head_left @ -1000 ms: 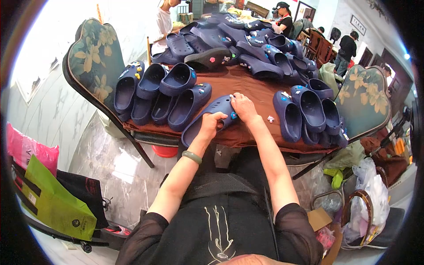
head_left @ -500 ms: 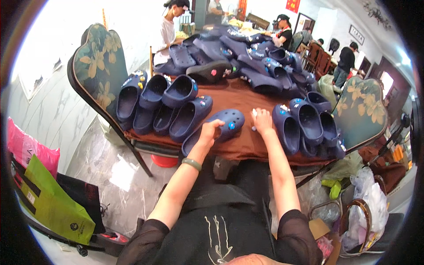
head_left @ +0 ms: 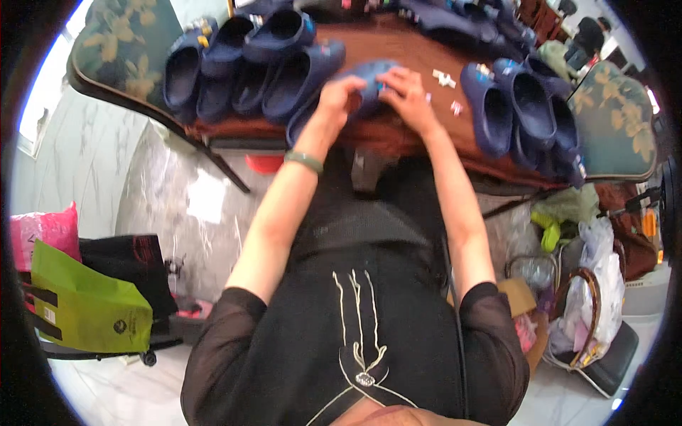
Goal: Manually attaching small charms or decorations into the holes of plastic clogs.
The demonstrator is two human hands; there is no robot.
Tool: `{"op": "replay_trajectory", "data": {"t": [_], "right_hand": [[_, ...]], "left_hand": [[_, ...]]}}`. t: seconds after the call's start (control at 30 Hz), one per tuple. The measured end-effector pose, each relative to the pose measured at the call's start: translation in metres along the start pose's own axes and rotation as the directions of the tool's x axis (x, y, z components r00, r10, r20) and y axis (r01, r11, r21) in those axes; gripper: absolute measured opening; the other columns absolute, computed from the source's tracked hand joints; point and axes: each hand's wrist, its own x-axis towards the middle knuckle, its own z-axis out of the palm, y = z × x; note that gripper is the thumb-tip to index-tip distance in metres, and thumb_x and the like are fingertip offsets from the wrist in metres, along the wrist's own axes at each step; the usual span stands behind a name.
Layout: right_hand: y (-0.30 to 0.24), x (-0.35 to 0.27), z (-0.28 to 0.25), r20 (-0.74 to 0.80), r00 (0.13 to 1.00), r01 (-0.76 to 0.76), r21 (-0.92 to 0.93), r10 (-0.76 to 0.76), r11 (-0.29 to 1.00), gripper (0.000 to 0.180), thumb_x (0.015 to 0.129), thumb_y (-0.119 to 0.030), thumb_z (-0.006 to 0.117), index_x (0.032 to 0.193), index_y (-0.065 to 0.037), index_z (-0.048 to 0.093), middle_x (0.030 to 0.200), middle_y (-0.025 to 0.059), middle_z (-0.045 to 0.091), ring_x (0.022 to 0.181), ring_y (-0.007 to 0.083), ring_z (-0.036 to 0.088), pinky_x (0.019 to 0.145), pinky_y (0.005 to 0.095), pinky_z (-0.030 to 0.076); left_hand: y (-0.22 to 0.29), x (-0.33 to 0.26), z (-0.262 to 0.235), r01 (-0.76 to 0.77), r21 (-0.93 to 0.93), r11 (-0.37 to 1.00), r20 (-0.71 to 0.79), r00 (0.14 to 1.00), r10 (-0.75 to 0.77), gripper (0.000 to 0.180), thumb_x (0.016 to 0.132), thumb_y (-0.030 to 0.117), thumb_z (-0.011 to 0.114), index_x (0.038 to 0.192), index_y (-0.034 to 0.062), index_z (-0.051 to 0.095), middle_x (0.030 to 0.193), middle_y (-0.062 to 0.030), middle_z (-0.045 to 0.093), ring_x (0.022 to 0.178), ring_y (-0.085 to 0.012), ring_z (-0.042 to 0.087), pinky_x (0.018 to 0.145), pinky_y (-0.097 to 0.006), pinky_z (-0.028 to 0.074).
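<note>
A navy blue clog (head_left: 371, 73) lies at the table's near edge, its toe pointing away to the right. My left hand (head_left: 341, 99) is closed around its side, covering part of the upper. At the toe, the fingers of my right hand (head_left: 406, 92) are bent and drawn together against the holed upper beside a small blue charm (head_left: 382, 86). What they pinch, if anything, is hidden and blurred. To the right of that hand lie a loose white charm (head_left: 445, 77) and a small pinkish charm (head_left: 456, 108) on the brown tablecloth (head_left: 398, 39).
Stacked navy clogs (head_left: 288, 78) stand left of my hands, with more clogs (head_left: 529, 106) at right. A heap of clogs (head_left: 462, 28) crosses the far side. Floral-backed chairs (head_left: 121, 53) flank the table. Bags (head_left: 92, 298) sit at lower left, plastic bags (head_left: 593, 298) at lower right.
My right hand has moved left from the loose charms to the clog's toe. The view has tipped downward, so the table appears higher. My left hand keeps its hold on the clog.
</note>
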Motion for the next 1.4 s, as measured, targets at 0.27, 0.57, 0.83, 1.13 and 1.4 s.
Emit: {"op": "replay_trajectory", "data": {"t": [0.27,0.57,0.83,1.13,1.4], "right_hand": [[-0.025,-0.002,0.027,-0.232,0.972,-0.002,-0.109,-0.024,0.994,0.009,0.077,-0.01,0.061,0.084,-0.007,0.057,0.09,0.0089,0.056,0.091,0.0291,0.051,0.082,0.0374,0.041],[-0.021,-0.004,0.037,-0.278,0.96,0.003,-0.068,-0.022,0.998,0.011,0.079,-0.005,0.057,0.088,-0.004,0.05,0.089,0.0138,0.051,0.09,0.0321,0.05,0.081,0.0403,0.041],[-0.023,-0.006,0.032,-0.209,0.978,0.01,0.088,0.008,0.996,0.013,0.079,-0.001,0.056,0.089,-0.002,0.048,0.094,0.0158,0.048,0.093,0.0333,0.048,0.083,0.0408,0.039],[-0.018,-0.015,0.029,-0.26,0.963,0.087,0.05,-0.071,0.995,0.013,0.08,-0.001,0.055,0.091,-0.002,0.048,0.095,0.0166,0.047,0.094,0.0341,0.047,0.083,0.0398,0.04],[-0.015,-0.021,0.032,-0.327,0.945,0.021,0.142,0.027,0.99,0.011,0.082,0.001,0.052,0.092,-0.001,0.048,0.089,0.0162,0.048,0.088,0.0333,0.047,0.081,0.0396,0.039]], "left_hand": [[-0.008,-0.01,-0.004,0.004,-0.042,0.999,0.024,1.0,-0.003,0.02,0.07,0.008,0.067,0.055,0.0123,0.054,0.048,0.0033,0.042,0.04,-0.0095,0.039,0.041,-0.024,0.027],[-0.006,-0.009,-0.003,0.039,-0.081,0.996,-0.016,0.999,-0.041,0.018,0.068,0.007,0.067,0.055,0.0101,0.055,0.05,0.0009,0.045,0.04,-0.0118,0.04,0.041,-0.025,0.03],[-0.008,-0.006,-0.012,0.056,-0.113,0.992,0.026,0.998,-0.053,0.009,0.067,0.005,0.067,0.068,0.0085,0.059,0.061,-0.0014,0.057,0.046,-0.0128,0.05,0.043,-0.025,0.038],[-0.008,-0.005,0.0,0.059,-0.104,0.993,-0.079,0.995,-0.068,0.012,0.066,0.004,0.068,0.061,0.0088,0.059,0.055,-0.0007,0.052,0.044,-0.0131,0.048,0.044,-0.026,0.038],[-0.01,-0.015,0.005,0.049,0.007,0.999,-0.066,0.997,-0.048,0.014,0.068,0.009,0.066,0.061,0.0134,0.055,0.054,0.0007,0.051,0.043,-0.011,0.045,0.041,-0.024,0.033]]}}
